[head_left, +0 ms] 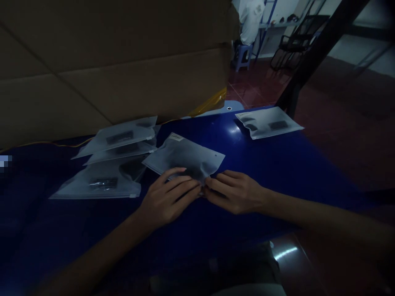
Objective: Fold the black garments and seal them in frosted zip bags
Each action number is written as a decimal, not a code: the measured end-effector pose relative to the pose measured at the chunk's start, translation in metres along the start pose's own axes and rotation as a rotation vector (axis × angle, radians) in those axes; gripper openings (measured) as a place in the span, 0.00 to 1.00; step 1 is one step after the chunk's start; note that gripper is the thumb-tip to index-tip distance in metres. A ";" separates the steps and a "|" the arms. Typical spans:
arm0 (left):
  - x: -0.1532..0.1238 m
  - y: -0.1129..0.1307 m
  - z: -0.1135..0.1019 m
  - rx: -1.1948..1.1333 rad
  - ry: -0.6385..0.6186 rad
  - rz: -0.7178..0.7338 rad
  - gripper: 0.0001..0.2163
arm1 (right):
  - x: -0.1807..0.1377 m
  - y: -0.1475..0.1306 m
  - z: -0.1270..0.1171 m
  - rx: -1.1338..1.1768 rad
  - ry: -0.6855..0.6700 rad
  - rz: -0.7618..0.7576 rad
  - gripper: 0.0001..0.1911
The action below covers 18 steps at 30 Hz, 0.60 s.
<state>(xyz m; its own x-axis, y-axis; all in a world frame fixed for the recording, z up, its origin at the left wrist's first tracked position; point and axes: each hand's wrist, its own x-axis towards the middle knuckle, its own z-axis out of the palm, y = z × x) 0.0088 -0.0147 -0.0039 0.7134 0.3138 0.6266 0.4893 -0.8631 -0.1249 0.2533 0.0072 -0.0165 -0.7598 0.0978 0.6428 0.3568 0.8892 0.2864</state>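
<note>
A frosted plastic zip bag (185,158) with something dark inside lies on the blue table (277,164). My left hand (168,197) rests its fingers on the bag's near edge, fingers pressed together over it. My right hand (234,191) pinches the same edge from the right, fingertips meeting the left hand's. Both hands grip the bag at its near corner.
A pile of similar frosted bags (111,164) lies to the left. One more bag (268,122) sits at the table's far right edge. A large cardboard box (108,61) stands behind. A person in white (251,18), a stool and chairs are far back.
</note>
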 end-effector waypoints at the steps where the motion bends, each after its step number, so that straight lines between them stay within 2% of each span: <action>1: 0.000 0.000 0.000 -0.009 0.006 0.009 0.07 | 0.000 -0.001 0.001 0.006 0.006 -0.001 0.06; 3: 0.001 0.000 -0.001 -0.017 0.025 0.018 0.07 | -0.001 -0.001 0.001 0.009 0.014 -0.002 0.06; 10: -0.003 -0.008 -0.005 0.077 -0.040 -0.011 0.09 | -0.002 0.002 -0.003 0.043 -0.036 -0.066 0.12; 18: -0.020 -0.033 -0.011 0.241 -0.147 -0.153 0.09 | -0.013 0.024 -0.009 0.041 -0.309 0.017 0.12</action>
<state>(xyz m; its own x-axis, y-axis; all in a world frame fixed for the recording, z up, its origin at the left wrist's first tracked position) -0.0275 0.0034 -0.0041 0.6790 0.5016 0.5361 0.6885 -0.6886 -0.2278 0.2766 0.0227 -0.0114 -0.8853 0.2388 0.3990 0.3536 0.9029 0.2442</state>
